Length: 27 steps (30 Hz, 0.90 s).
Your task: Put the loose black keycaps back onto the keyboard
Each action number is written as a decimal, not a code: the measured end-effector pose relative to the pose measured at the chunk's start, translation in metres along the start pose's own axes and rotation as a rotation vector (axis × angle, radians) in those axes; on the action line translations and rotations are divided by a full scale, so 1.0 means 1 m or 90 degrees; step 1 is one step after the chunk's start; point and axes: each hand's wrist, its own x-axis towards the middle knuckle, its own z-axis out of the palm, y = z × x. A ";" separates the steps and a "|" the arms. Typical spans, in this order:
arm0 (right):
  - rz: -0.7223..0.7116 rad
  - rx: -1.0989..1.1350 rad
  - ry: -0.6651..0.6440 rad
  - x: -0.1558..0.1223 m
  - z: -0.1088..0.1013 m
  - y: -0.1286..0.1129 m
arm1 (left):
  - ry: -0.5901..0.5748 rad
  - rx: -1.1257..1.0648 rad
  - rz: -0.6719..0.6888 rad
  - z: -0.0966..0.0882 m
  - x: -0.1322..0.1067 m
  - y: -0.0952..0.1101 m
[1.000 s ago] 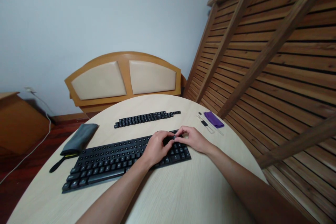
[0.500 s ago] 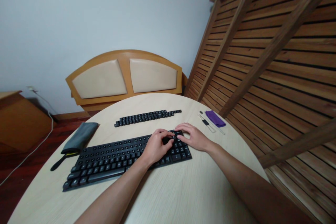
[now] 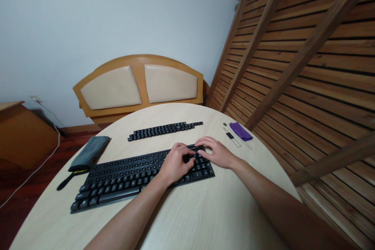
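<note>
The keyboard [image 3: 129,177] keys bear pale legends too small to read; no other lettering shows.

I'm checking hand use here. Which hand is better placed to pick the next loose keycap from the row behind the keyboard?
Probably the right hand: its fingers lie nearest the row of keycaps, while the left hand curls over the keyboard.

Bare table [image 3: 205,211] lies open along the near edge; loose keycaps [image 3: 164,129] block the far middle, tools [image 3: 234,137] the right edge.
</note>
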 end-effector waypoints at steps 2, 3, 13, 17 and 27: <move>0.000 0.001 0.001 0.000 0.000 0.000 | 0.004 0.008 0.000 0.000 0.000 0.000; 0.000 0.000 0.001 -0.001 0.000 -0.001 | 0.005 0.010 0.005 0.001 -0.001 0.000; 0.021 0.046 -0.004 0.000 0.006 -0.006 | 0.005 0.025 -0.019 0.001 0.000 -0.005; 0.031 0.068 -0.015 -0.001 0.007 -0.005 | -0.004 0.008 -0.030 0.001 0.001 -0.005; 0.035 0.082 -0.032 0.000 0.007 -0.011 | 0.004 -0.029 -0.016 0.000 0.003 -0.006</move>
